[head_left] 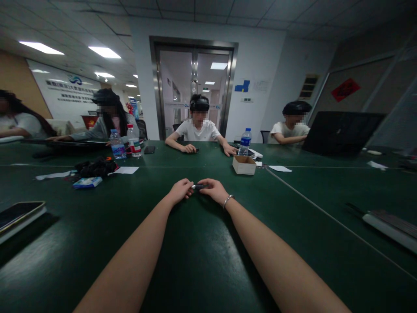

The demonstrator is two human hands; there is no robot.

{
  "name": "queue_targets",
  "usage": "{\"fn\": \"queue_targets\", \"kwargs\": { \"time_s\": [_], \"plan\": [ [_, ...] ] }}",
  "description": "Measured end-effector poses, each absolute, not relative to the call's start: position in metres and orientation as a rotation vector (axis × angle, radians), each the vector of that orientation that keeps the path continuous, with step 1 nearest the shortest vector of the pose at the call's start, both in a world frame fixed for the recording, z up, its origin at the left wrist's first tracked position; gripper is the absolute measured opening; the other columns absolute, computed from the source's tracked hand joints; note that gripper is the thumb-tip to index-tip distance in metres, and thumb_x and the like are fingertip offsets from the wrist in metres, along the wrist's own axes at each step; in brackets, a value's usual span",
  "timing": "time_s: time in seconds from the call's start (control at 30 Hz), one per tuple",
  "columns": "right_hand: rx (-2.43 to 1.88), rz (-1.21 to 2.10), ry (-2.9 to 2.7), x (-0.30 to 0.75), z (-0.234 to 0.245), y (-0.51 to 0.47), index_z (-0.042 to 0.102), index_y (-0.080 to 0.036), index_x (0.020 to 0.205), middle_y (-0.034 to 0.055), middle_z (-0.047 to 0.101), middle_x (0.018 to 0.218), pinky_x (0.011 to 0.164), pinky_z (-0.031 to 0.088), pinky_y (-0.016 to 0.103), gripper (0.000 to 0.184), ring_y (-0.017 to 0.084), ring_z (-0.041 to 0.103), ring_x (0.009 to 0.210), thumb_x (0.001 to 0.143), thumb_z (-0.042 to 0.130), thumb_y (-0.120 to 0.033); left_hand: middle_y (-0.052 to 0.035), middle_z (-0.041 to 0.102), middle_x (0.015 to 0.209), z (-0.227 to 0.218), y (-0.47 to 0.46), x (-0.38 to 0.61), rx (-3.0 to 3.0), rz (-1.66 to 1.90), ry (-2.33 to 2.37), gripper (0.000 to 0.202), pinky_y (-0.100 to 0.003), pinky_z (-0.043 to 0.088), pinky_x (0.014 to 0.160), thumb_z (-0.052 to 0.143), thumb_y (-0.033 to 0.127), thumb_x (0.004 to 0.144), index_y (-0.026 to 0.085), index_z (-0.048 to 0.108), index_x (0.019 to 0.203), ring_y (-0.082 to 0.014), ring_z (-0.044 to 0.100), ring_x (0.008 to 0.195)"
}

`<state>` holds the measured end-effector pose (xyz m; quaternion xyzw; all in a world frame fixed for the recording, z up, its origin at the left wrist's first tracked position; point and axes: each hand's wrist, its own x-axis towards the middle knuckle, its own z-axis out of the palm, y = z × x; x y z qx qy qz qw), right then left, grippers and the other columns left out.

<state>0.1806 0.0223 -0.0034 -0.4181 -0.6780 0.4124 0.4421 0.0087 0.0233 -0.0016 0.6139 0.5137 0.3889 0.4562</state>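
Observation:
A small dark stick-shaped object with a silvery end [197, 187] lies level between my two hands, just over the green table [195, 243]. My left hand [181, 191] pinches its silvery end. At the dark end, the fingers of my right hand [213, 190] are closed around it, and a silver bangle sits on that wrist. The object is too small to name its kind, and my fingers cover both its ends.
Beyond my hands stands an open cardboard box [244, 166] near a water bottle [245, 142]. Two bottles, a black bundle [96, 167] and a blue packet [87, 182] are at left. A phone [22, 217] lies near left. Several people sit around the table.

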Motion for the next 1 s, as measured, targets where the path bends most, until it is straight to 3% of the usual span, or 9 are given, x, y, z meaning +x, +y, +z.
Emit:
{"fn": "queue_targets", "kwargs": {
  "time_s": [0.07,0.2,0.37,0.5,0.63,0.73,0.87,1.0],
  "plan": [
    [-1.035,1.015,-1.686,0.1805,-0.0035,0.0223,0.064,-0.015,0.09,0.0023,0.065,0.08,0.058,0.045,0.021,0.032,0.008,0.054,0.057,0.058,0.066,-0.013,-0.0034,0.055,0.06,-0.0015,0.0235,0.0084,1.532,0.944,1.287,0.041,-0.019,0.039,0.044,0.041,0.05,0.08,0.013,0.051,0.067,-0.01,0.049,0.05],
    [-1.034,1.047,-1.648,0.1803,-0.0033,0.0218,0.064,-0.014,0.09,0.0025,0.065,0.078,0.055,0.044,0.02,0.032,0.008,0.054,0.056,0.059,0.066,-0.013,-0.0025,0.057,0.067,-0.0012,0.0233,0.0075,1.531,0.959,1.247,0.039,-0.019,0.038,0.043,0.049,0.054,0.074,0.015,0.054,0.077,-0.0101,0.05,0.052],
    [-1.026,1.052,-1.663,0.1802,-0.0031,0.0213,0.064,-0.015,0.09,0.0025,0.065,0.079,0.055,0.044,0.021,0.032,0.008,0.054,0.056,0.058,0.066,-0.012,-0.0052,0.056,0.063,-0.0023,0.0234,0.0074,1.574,0.919,1.301,0.049,-0.021,0.04,0.045,0.04,0.058,0.076,0.013,0.055,0.065,-0.0115,0.051,0.053],
    [-1.013,1.057,-1.652,0.1803,-0.0056,0.0236,0.064,-0.014,0.09,0.0028,0.064,0.08,0.058,0.044,0.021,0.032,0.009,0.055,0.06,0.058,0.067,-0.013,-0.003,0.057,0.072,-0.0039,0.0228,0.0075,1.627,0.954,1.268,0.036,-0.019,0.04,0.043,0.052,0.05,0.073,0.016,0.055,0.079,-0.011,0.052,0.055],
    [-1.018,1.041,-1.67,0.1805,-0.0075,0.0256,0.063,-0.014,0.09,0.0032,0.064,0.083,0.059,0.044,0.022,0.032,0.009,0.055,0.061,0.058,0.067,-0.012,-0.0041,0.056,0.072,-0.004,0.0226,0.0072,1.642,0.927,1.279,0.039,-0.02,0.041,0.044,0.046,0.052,0.076,0.015,0.056,0.078,-0.0111,0.051,0.054],
    [-1.018,1.045,-1.674,0.1807,-0.0069,0.0251,0.063,-0.014,0.09,0.0035,0.064,0.083,0.061,0.044,0.022,0.032,0.009,0.056,0.063,0.059,0.066,-0.012,-0.0035,0.057,0.074,-0.0032,0.0221,0.0074,1.629,0.949,1.271,0.032,-0.02,0.041,0.043,0.052,0.047,0.074,0.016,0.055,0.082,-0.011,0.052,0.055],
    [-1.035,1.028,-1.7,0.1806,-0.0051,0.0237,0.064,-0.014,0.092,0.0034,0.064,0.084,0.062,0.044,0.022,0.033,0.009,0.056,0.063,0.059,0.066,-0.011,-0.0049,0.056,0.071,-0.0022,0.0217,0.0078,1.625,0.916,1.313,0.04,-0.02,0.041,0.044,0.042,0.051,0.078,0.014,0.055,0.074,-0.011,0.051,0.054],
    [-1.042,1.009,-1.695,0.1802,-0.0053,0.0239,0.064,-0.014,0.091,0.0034,0.065,0.083,0.063,0.045,0.023,0.032,0.01,0.057,0.064,0.059,0.066,-0.01,-0.0031,0.057,0.075,-0.0035,0.0233,0.0073,1.622,0.927,1.283,0.032,-0.018,0.04,0.044,0.05,0.047,0.075,0.016,0.052,0.084,-0.0101,0.051,0.055]
  ]
}}
